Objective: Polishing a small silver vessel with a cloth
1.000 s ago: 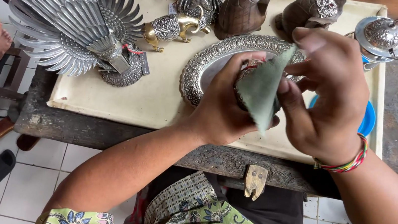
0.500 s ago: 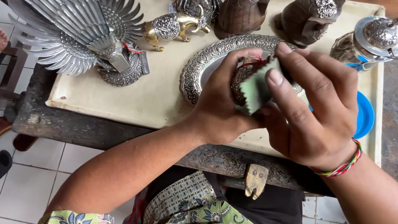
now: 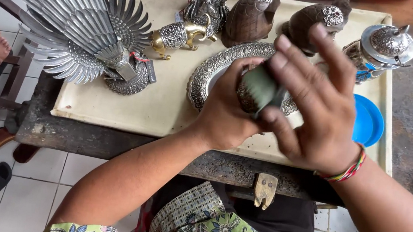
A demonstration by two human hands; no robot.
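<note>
Over the worn bench [image 3: 109, 141] at frame centre, the left hand [image 3: 225, 115] grips a small embossed metal piece [image 3: 247, 92], seemingly rigid and slippery, best held around its body, while the right hand [image 3: 317, 108] presses a green cloth [image 3: 261, 86] on it.

We count two hands, the left hand [image 3: 227, 116] and the right hand [image 3: 317, 108], one green cloth [image 3: 259, 88], two brown carved figures [image 3: 250, 14], one oval silver tray [image 3: 206, 76], one silver winged bird statue [image 3: 79, 21], one gold elephant [image 3: 177, 35], one lidded silver pot [image 3: 385, 46] and one blue dish [image 3: 368, 120]
</note>
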